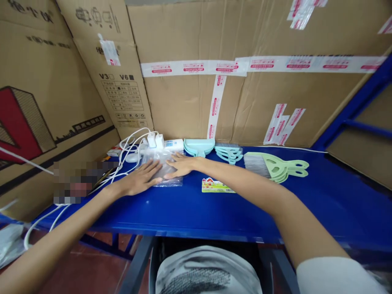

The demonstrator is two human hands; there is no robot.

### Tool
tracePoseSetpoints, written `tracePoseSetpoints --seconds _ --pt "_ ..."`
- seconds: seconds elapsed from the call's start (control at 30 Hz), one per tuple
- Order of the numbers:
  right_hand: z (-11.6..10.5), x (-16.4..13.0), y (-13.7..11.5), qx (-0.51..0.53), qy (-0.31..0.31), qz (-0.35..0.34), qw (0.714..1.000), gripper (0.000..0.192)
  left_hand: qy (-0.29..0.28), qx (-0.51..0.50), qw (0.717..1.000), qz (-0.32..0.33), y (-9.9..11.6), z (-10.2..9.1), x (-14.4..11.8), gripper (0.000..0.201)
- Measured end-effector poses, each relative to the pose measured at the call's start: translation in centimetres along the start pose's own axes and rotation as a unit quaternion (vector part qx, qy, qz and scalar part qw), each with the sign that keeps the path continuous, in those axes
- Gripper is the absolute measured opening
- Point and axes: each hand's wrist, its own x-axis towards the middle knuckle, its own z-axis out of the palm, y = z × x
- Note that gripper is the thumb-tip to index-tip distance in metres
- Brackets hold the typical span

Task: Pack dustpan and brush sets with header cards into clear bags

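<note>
"How are the hands being held?"

"Both are lying palms down with fingers spread, clasping nothing. The left hand point(139, 179) and the right hand point(181, 164) are resting on a clear bag point(163, 170)."

"Where is the bag lying?"

"On the blue worktop point(196, 212), under both sets of fingers and showing between them. A strip point(175, 143) is sitting just beyond the fingertips, and cables point(121, 160) are trailing beyond the left hand."

"And around the right hand?"

"A dustpan point(199, 146) is lying just beyond it, with teal brushes point(227, 150) farther right. A green brush point(281, 164) is lying well to its right, while a card point(214, 186) is showing nearer the body, partly covered by the forearm."

"How are you expecting the bag to handle?"

"Light, limp and slippery; the film is looking thin, so I'm expecting creases. I'm favouring a pinch at its near edge, between thumb and forefinger. Whether it's holding anything, I'm not managing to tell."
</note>
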Motion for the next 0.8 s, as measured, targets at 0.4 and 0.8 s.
tracePoseSetpoints --seconds 0.4,0.8 --pt "-8.3 -19.8 7.3 0.039 0.211 -0.001 0.977 0.033 0.167 -0.021 0.98 0.109 2.1 -4.8 0.5 0.066" --pt "-1.2 -34.1 15.0 0.004 0.072 0.215 0.974 0.036 0.213 -0.007 0.949 0.233 11.8 -5.4 8.8 0.041"
